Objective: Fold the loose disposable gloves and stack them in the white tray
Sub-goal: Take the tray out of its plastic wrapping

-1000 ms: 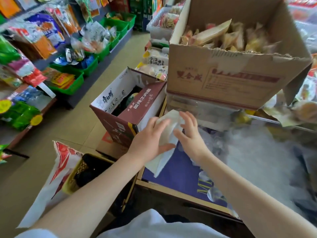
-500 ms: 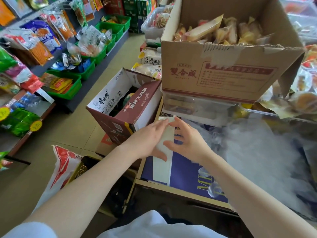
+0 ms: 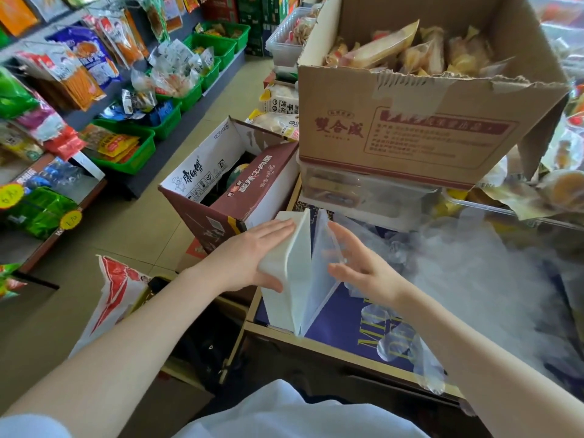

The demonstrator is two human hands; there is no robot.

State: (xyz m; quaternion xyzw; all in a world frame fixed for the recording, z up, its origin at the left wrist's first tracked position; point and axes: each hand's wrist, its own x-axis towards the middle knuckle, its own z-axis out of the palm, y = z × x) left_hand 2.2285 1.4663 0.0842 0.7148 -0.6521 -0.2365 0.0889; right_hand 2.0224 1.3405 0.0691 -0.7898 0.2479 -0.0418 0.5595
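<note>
white plastic, long and shallow, the white tray [image 3: 292,279] now stands tipped up on its long edge at the near-left corner of the worktop [image 3: 341,314], where half a second ago it lay flat under both palms. the left hand [image 3: 252,252] presses flat against the tray's outer side, fingers straight and together, thumb under its lower edge. the right hand [image 3: 358,262] has drawn back from the tray and is spread wide, fingers straight, with a thin clear disposable glove [image 3: 322,270] draped between its palm and the tray's open face; whether the fingers touch the film or only sit behind it cannot be told. the heap of loose clear gloves [image 3: 467,279] lies well to the right across the blue cloth, so hazy that single gloves cannot be made out, and its far edge runs out of view. one crumpled glove [image 3: 407,346] hangs over the near rim of the worktop. the inside of the tray is turned away, so any folded stack in it is hidden. behind the hands sits a big brown cardboard box [image 3: 410,131] of wrapped snacks, its right flap cut off by the edge, resting on a clear plastic bin [image 3: 363,194].
</note>
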